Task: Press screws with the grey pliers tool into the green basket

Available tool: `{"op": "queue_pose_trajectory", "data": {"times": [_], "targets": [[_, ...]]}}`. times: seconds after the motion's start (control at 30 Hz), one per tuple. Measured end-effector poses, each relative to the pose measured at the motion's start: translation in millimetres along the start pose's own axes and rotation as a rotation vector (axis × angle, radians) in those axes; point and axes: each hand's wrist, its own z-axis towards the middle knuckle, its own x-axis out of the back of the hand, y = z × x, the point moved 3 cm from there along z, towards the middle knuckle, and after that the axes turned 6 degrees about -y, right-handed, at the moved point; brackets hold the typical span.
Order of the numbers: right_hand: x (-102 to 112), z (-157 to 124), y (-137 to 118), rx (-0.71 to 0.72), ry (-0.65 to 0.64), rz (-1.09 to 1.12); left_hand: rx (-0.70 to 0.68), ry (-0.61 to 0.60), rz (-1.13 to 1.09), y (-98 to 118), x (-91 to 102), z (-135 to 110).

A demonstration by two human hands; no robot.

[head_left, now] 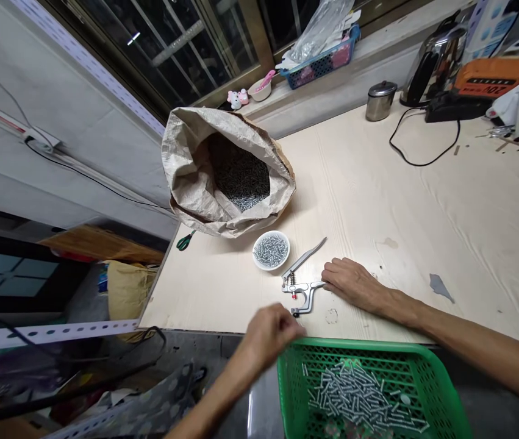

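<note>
Right hand (353, 283) holding the lower handle's end of the silver pliers (307, 286), which lie near the table's (378, 195) near edge; left hand (268, 335) curled and blurred beside it, and I can't tell whether it pinches anything! Careful: swinging the tool far-left could tip the white bowl (259, 263), and a nearward slip might send it into the green basket (360, 345). Sack (186, 177) crowds the far left; open room lies right
</note>
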Motion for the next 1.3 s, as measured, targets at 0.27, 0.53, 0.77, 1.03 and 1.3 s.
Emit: {"op": "queue_pose_trajectory", "data": {"times": [0.27,0.53,0.77,1.03,1.3], "targets": [[-1.2,0.0,-0.1,-0.002,0.028,0.043,0.122,0.541,0.32,-23.0,49.4,33.6],[-4.5,-0.5,0.5,-0.001,0.04,0.065,0.257,0.464,-0.322,-73.7,75.8,92.9],[-6.1,1.1,1.2,0.01,0.034,0.046,0.181,0.607,-0.637,-75.9,78.6,73.0],[-6.9,-2.3,-0.7,0.051,0.084,-0.08,0.154,0.377,-0.65,-47.5,11.7,26.7],[-10.8,-6.2,-3.2,0.102,0.108,-0.197,0.158,0.389,-0.49,-45.9,-33.4,23.9]]}}
